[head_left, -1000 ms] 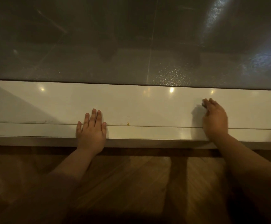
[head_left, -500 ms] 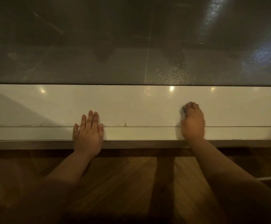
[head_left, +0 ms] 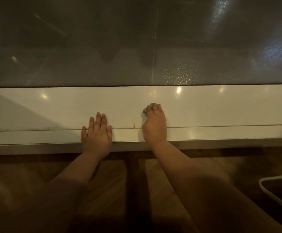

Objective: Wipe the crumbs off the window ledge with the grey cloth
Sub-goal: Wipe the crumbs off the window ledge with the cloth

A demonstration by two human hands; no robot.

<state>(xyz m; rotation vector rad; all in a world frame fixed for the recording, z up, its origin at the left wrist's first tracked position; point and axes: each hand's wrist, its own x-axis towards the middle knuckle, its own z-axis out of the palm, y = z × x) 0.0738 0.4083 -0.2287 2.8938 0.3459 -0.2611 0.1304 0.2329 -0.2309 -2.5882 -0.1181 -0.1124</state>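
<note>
The small crumpled grey cloth (head_left: pixel 144 112) is bunched up under my right hand (head_left: pixel 154 125), just right of the little yellowish crumbs (head_left: pixel 134 126) on the glossy white window ledge (head_left: pixel 221 111). Only a couple of grey scraps peek out, one past the fingertips and one on the thumb side, so most of it is hidden. That hand has its fingers curled down over the wad, pressing it onto the ledge.

The cloth looks soft and floppy, and I'd guess it weighs next to nothing, so it'll squash to whatever shape the hand gives it. On a slick ledge like this it should glide easily. The catch is that it could slide out from under the palm. I'd grip the bunched middle with the fingers hooked over the far edge, so a flat face pushes the crumbs.

My left hand (head_left: pixel 97 132) lies flat a little way left of the crumbs, fingers straight, holding nothing. Beyond the crumbs is the dark window glass (head_left: pixel 86 47), and on my side of them is brown wooden floor (head_left: pixel 103 190).
</note>
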